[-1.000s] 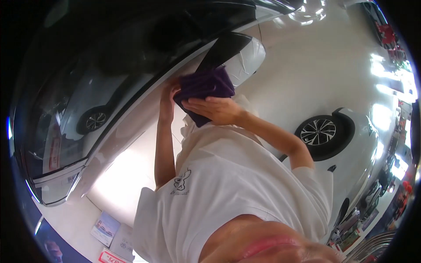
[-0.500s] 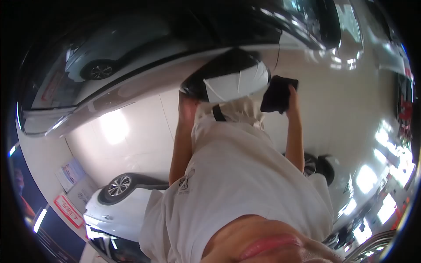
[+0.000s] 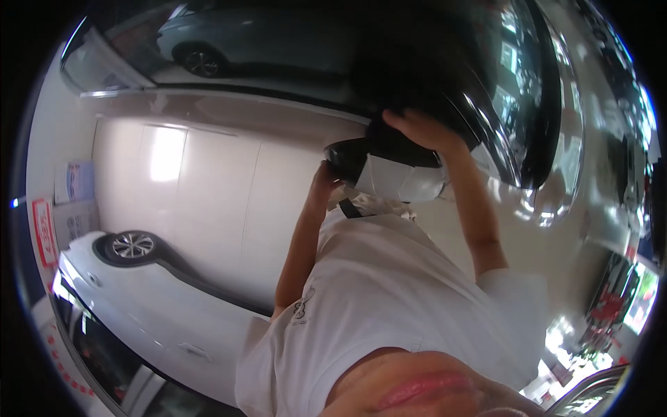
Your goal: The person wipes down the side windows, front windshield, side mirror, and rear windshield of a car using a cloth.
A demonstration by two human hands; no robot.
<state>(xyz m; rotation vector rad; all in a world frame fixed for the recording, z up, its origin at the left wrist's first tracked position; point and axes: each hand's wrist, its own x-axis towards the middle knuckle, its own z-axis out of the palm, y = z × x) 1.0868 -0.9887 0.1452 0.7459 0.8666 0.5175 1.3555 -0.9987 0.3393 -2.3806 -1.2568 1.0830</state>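
The car's side mirror has a black upper part and a pale lower cover. My left hand is at its left end, fingers curled against the underside and partly hidden. My right hand lies over the top of the mirror, beside the dark window, with its fingers over a dark cloth. The cloth is bunched between this hand and the mirror, and it blends into the black surface, so its outline is hard to make out.
The dark window and door of the near car span the top. A white car stands at the lower left on the pale floor. Printed signs are at the far left. Another shiny car edge curves along the right.
The view has swung round. My right hand has carried the cloth from the mirror's right side to its top, near the window. My left hand remains at the mirror's left end.
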